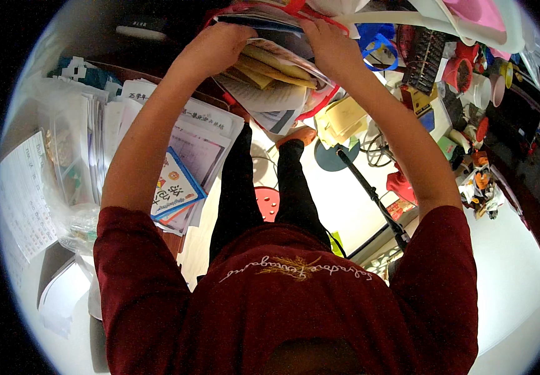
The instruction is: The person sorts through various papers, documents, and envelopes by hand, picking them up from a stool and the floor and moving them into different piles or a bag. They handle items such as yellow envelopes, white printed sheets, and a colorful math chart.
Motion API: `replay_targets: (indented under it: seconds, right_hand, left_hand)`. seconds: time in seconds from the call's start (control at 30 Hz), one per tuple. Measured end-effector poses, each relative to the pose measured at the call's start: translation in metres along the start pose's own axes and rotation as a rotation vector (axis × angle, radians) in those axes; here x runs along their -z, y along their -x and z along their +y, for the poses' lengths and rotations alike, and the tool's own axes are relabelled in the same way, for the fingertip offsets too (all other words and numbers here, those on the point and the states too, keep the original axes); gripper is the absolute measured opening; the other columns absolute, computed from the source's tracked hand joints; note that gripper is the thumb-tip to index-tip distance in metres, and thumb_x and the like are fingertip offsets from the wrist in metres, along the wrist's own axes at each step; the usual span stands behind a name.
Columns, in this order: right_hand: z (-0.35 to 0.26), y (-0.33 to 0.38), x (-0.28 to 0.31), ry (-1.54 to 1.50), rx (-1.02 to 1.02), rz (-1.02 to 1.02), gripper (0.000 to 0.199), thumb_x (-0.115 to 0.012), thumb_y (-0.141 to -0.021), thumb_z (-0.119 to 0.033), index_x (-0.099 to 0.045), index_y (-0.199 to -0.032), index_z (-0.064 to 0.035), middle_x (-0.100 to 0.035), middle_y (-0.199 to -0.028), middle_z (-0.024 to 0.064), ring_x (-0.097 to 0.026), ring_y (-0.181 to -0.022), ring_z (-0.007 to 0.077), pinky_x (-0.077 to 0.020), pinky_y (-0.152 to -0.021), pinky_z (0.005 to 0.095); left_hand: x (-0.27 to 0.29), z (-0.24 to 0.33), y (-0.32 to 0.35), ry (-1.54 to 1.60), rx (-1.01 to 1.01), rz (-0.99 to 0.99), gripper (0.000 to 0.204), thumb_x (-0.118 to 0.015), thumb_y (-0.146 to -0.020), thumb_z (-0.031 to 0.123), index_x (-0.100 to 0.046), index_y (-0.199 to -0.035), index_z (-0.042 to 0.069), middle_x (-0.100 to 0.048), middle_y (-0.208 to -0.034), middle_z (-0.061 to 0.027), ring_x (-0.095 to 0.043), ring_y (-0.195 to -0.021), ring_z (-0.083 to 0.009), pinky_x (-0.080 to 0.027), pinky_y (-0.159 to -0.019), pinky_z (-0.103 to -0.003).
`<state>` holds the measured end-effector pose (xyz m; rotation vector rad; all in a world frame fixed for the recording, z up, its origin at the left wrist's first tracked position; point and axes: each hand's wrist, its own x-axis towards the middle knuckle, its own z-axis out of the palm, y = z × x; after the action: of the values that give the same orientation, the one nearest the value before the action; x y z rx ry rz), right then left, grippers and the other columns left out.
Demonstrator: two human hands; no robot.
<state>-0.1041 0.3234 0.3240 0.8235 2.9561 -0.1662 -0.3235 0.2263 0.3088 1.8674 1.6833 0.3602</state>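
My left hand [217, 47] and my right hand [326, 44] are both stretched out in front of me and grip a thick bundle of papers and folders [273, 81]. The bundle holds white printed sheets, yellow envelopes and a red-edged folder, and its loose pages sag down between my arms. My left hand holds the bundle's left top edge. On the right top edge my other hand's fingers curl over the sheets. Below the bundle I see my dark trouser legs and an orange shoe [298, 134].
A desk [135, 72] at the left carries stacks of papers [201, 134], clear plastic sleeves [70, 150] and a blue-and-white booklet [173, 184]. A black stand with a round base [370, 187] rises from the white floor. Cluttered toys, cups and boxes [464, 81] fill the right side.
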Motion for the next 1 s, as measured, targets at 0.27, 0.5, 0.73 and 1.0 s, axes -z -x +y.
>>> replay_targets:
  seconds: [0.27,0.5,0.73,1.0]
  right_hand:
    - [0.019,-0.011,0.0,-0.021,0.059,-0.01,0.023,-0.046,-0.084,-0.019,-0.04,-0.102,-0.006,-0.055,-0.097,0.0185,-0.059,-0.082,0.0335,-0.0501,-0.06,0.0445]
    - [0.033,0.002,-0.003,-0.048,-0.1,-0.324,0.026,-0.046,-0.085,-0.025,-0.042,-0.105,-0.0088,-0.06,-0.083,0.0194,-0.06,-0.075,0.0365,-0.0487,-0.061,0.0463]
    - [0.038,0.019,0.046,-0.299,-0.172,-0.169,0.029,-0.042,-0.086,-0.031,-0.054,-0.102,-0.01,-0.062,-0.084,0.0155,-0.061,-0.08,0.033,-0.0485,-0.067,0.0456]
    - [0.023,0.028,0.011,-0.213,-0.081,-0.087,0.025,-0.045,-0.087,-0.031,-0.058,-0.096,-0.0114,-0.06,-0.082,0.0129,-0.058,-0.077,0.0328,-0.0461,-0.064,0.0413]
  left_hand:
    - [0.0,-0.026,-0.004,0.01,-0.065,0.134,0.022,-0.048,-0.081,0.008,-0.061,-0.098,0.01,-0.061,-0.085,-0.0178,-0.059,-0.08,-0.0348,-0.048,-0.07,-0.042]
    - [0.012,-0.025,-0.02,0.06,0.012,0.053,0.033,-0.06,-0.071,0.008,-0.057,-0.104,0.008,-0.057,-0.102,-0.0134,-0.054,-0.094,-0.0343,-0.046,-0.081,-0.037]
    - [0.033,0.015,-0.025,0.349,0.133,0.275,0.019,-0.051,-0.084,0.01,-0.058,-0.097,-0.002,-0.06,-0.079,-0.0214,-0.058,-0.074,-0.0335,-0.045,-0.065,-0.038]
    - [0.035,0.031,-0.028,0.47,0.135,0.294,0.018,-0.05,-0.086,0.013,-0.059,-0.093,-0.001,-0.059,-0.08,-0.0176,-0.057,-0.073,-0.0278,-0.044,-0.065,-0.034]
